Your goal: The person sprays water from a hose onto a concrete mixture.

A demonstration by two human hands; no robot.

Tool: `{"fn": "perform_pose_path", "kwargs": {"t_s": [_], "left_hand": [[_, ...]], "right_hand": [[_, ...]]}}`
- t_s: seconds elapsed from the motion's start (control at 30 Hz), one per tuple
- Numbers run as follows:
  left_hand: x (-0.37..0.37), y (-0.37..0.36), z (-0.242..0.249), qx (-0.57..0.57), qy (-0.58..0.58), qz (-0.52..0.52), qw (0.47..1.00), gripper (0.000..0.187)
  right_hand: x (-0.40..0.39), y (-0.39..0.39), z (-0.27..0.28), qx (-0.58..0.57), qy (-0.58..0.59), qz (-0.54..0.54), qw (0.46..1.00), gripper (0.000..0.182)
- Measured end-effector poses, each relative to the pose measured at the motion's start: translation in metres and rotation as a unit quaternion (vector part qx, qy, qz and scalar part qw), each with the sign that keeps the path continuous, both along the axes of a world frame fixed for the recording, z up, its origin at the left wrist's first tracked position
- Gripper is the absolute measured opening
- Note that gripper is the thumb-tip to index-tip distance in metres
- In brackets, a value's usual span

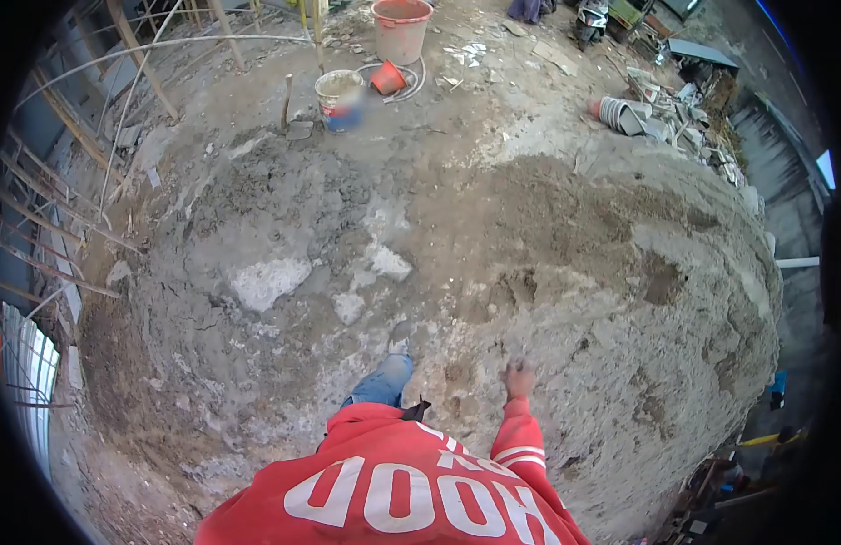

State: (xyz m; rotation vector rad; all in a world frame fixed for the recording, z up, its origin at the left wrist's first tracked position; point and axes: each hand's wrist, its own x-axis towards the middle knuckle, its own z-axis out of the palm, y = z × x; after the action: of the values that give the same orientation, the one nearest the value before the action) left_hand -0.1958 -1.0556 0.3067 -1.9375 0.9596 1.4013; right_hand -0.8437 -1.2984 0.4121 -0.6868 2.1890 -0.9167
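Observation:
My right hand (519, 376) extends from the red sleeve with white stripes, over the rough grey-brown ground (566, 345) right of my leg. Its fingers look curled, but they are too small and blurred to show whether anything is in them. My left hand is out of sight. Below my head is the red garment (384, 472) with white lettering. One leg in blue trousers (384, 380) steps forward, its foot on the pale, dusty soil.
A white bucket (337, 89), a tipped red bucket (388, 78) and a large pinkish tub (400, 32) stand ahead near a coiled hose. Poles (130, 54) rise at left. Stacked buckets (620, 115) lie by rubble at right. White lumps (271, 283) dot the ground.

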Motion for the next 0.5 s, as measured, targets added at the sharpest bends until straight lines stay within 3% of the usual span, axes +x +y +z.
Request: {"fn": "perform_pose_path", "kwargs": {"t_s": [0.03, 0.07, 0.1, 0.17, 0.23, 0.27, 0.37, 0.4, 0.5], "left_hand": [[-0.028, -0.053, -0.017, -0.032, 0.02, -0.053, 0.998, 0.025], [-0.062, -0.119, -0.036, -0.08, 0.041, -0.101, 0.991, 0.025], [-0.098, -0.196, -0.049, -0.139, 0.057, -0.13, 0.98, 0.025], [-0.193, -0.374, -0.034, -0.294, 0.106, 0.0, 0.95, 0.025], [-0.293, -0.546, 0.031, -0.441, 0.24, 0.139, 0.854, 0.025], [-0.341, -0.621, 0.117, -0.442, 0.261, 0.137, 0.847, 0.023], [-0.436, -0.786, 0.222, -0.576, 0.361, 0.049, 0.732, 0.021], [-0.455, -0.824, 0.25, -0.598, 0.38, 0.021, 0.705, 0.021], [-0.497, -0.927, 0.249, -0.609, 0.405, 0.049, 0.681, 0.022]], "right_hand": [[0.006, 0.006, -0.021, 0.017, -0.051, 0.01, 0.998, 0.02], [0.011, 0.019, -0.033, 0.127, 0.081, 0.128, 0.98, 0.024], [0.019, 0.028, -0.044, 0.175, 0.072, 0.164, 0.968, 0.024], [0.029, 0.03, -0.054, 0.233, -0.047, 0.141, 0.961, 0.024], [0.024, 0.015, -0.05, 0.265, -0.112, 0.117, 0.951, 0.025], [0.017, 0.003, -0.051, 0.278, -0.126, 0.111, 0.946, 0.026], [-0.016, -0.048, -0.06, 0.302, -0.15, 0.108, 0.935, 0.028], [-0.03, -0.071, -0.067, 0.307, -0.152, 0.109, 0.933, 0.029], [-0.084, -0.161, -0.094, 0.314, -0.144, 0.126, 0.93, 0.031]]}}
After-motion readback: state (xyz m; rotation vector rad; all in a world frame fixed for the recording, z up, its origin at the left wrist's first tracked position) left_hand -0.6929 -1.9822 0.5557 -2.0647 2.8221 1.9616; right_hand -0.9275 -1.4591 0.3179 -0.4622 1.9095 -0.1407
